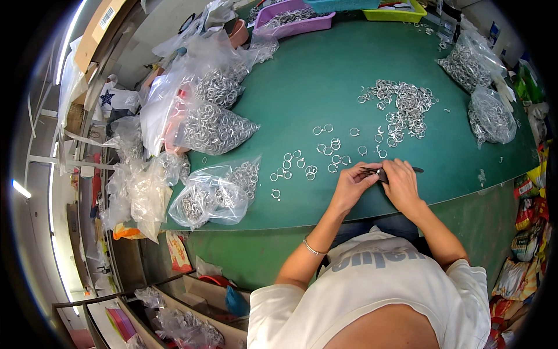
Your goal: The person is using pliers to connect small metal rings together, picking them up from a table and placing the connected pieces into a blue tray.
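Note:
Both hands meet close together over the near part of the green table (290, 87). My right hand (402, 185) is closed around a slim dark hand tool (418, 170), whose end sticks out to the right of the fingers. My left hand (352, 185) is pinched at the tool's other end; whatever small piece it may grip is hidden by the fingers. Loose silver metal rings (335, 143) lie scattered just beyond and left of my hands. A denser pile of the same rings (410, 107) sits farther off, beyond my right hand.
Clear plastic bags of rings (215, 125) crowd the table's left side, with another open bag (212, 195) nearer. More filled bags (491, 116) stand at the right edge. A purple tray (296, 20) and a yellow tray (395, 13) are at the back. Drawers (197, 296) lie below left.

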`<state>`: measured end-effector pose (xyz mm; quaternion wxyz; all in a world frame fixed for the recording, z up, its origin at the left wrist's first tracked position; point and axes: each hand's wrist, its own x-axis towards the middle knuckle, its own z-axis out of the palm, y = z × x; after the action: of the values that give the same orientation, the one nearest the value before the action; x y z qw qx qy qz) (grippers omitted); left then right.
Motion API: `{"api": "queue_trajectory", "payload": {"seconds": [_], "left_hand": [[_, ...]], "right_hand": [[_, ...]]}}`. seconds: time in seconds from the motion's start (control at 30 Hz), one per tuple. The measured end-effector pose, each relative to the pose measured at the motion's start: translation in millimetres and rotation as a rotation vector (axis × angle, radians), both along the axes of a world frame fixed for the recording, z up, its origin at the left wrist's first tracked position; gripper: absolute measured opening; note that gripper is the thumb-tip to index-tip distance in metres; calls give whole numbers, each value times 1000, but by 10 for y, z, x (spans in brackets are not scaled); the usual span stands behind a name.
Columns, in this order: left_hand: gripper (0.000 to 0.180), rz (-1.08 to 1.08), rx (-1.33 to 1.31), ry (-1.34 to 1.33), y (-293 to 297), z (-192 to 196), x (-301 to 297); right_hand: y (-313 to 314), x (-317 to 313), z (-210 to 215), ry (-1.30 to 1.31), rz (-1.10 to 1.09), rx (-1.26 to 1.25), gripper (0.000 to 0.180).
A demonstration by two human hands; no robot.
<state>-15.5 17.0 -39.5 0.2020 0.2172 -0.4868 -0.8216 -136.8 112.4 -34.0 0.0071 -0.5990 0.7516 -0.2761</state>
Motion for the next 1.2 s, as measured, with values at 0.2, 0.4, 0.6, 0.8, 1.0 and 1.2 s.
{"api": "queue_trajectory", "payload": {"seconds": [0.2, 0.4, 0.6, 0.8, 1.0, 1.2], "left_hand": [[31, 23, -437, -57, -18, -25, 21], [24, 183, -652, -70, 89, 16, 8], [23, 190, -560, 48, 101, -176, -30], [11, 242, -511, -4, 69, -58, -32], [22, 349, -290, -81, 18, 94, -37], [11, 282, -683, 10, 98, 335, -148]], "right_hand": [[3, 21, -36, -45, -5, -57, 27], [28, 24, -27, -51, -27, -100, 28], [47, 35, -40, -42, -56, -84, 26], [71, -55, 79, -18, -3, 12, 21], [100, -287, 345, -836, 33, 190, 24], [35, -375, 283, -1763, 171, 239, 21]]}}
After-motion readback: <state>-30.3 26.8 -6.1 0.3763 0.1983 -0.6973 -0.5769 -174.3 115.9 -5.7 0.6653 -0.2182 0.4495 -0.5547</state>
